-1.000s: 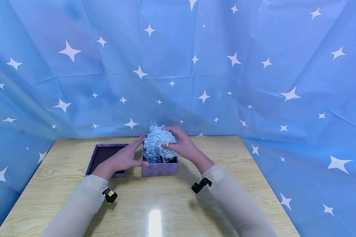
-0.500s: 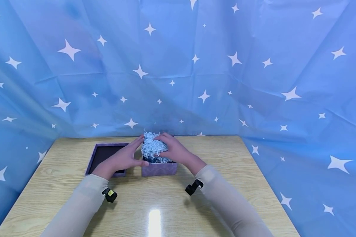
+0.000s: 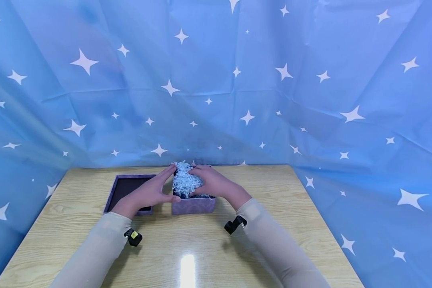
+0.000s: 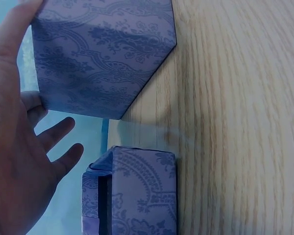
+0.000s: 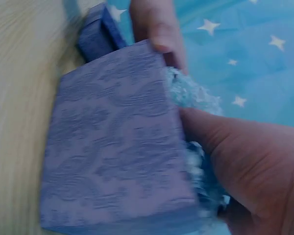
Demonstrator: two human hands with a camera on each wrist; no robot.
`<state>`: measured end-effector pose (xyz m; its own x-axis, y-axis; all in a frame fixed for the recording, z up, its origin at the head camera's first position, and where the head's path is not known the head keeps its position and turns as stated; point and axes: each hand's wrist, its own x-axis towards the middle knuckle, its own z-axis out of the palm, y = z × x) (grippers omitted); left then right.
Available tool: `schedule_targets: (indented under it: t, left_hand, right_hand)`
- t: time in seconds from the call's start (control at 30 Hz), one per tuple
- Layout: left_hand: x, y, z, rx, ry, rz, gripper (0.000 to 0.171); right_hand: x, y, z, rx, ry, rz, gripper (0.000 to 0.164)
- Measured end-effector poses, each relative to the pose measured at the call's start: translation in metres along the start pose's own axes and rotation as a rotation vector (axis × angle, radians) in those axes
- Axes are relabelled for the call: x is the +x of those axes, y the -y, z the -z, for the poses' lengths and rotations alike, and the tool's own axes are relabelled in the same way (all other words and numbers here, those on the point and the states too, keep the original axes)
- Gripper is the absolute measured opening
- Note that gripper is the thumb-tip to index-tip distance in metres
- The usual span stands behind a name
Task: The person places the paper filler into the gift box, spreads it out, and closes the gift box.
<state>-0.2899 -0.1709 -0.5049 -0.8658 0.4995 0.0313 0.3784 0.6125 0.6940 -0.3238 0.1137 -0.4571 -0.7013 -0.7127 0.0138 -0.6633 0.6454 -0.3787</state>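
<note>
A purple patterned box [image 3: 193, 206] stands toward the back of the table, its top open. Pale blue shredded paper [image 3: 185, 182] heaps inside it and rises above the left back corner. My left hand [image 3: 151, 194] holds the box across its left side, thumb at the front corner and index finger at the back corner. In the left wrist view, its other fingers [image 4: 59, 133] are spread off the box wall. My right hand [image 3: 216, 182] grips the shredded paper from the right, with thumb and fingers down in it. The right wrist view shows its thumb [image 5: 201, 125] just inside the rim.
Left of the box, partly behind my left forearm, lies the matching purple lid [image 3: 109, 196] with its dark inside facing up. A blue cloth with white stars [image 3: 216, 132] hangs behind the wooden table [image 3: 187, 240].
My right hand has moved left and down with the shredded paper, which now sits lower and farther left in the box. My left hand has stayed in place.
</note>
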Motion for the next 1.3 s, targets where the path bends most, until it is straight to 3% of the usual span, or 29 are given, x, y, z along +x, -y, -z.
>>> schedule_targets:
  t: [0.2, 0.33, 0.43, 0.57, 0.73, 1.07, 1.3]
  left_hand:
    - [0.000, 0.001, -0.001, 0.012, -0.006, -0.009, 0.126]
    - [0.000, 0.001, -0.001, 0.018, -0.011, -0.016, 0.125]
    - [0.000, 0.002, 0.000, 0.018, -0.014, -0.019, 0.124]
    - [-0.001, 0.003, 0.000, 0.014, -0.011, -0.016, 0.124]
    - [-0.001, 0.003, -0.001, 0.014, -0.006, -0.019, 0.124]
    - [0.000, 0.000, -0.002, -0.012, 0.001, -0.032, 0.124]
    - [-0.001, 0.001, 0.000, -0.033, 0.000, -0.029, 0.122]
  right_hand:
    - [-0.011, 0.003, 0.021, 0.109, -0.048, 0.008, 0.095]
    - [-0.011, 0.005, 0.026, 0.203, -0.144, 0.076, 0.086]
    - [-0.005, 0.007, 0.022, 0.250, -0.158, 0.095, 0.078]
    - [0.006, 0.010, 0.012, 0.254, -0.060, 0.054, 0.076]
    - [0.019, 0.012, 0.004, 0.161, 0.061, -0.022, 0.074]
    - [0.030, 0.009, -0.004, 0.126, 0.187, -0.138, 0.079]
    - [0.044, 0.013, -0.012, 0.011, 0.267, -0.187, 0.075]
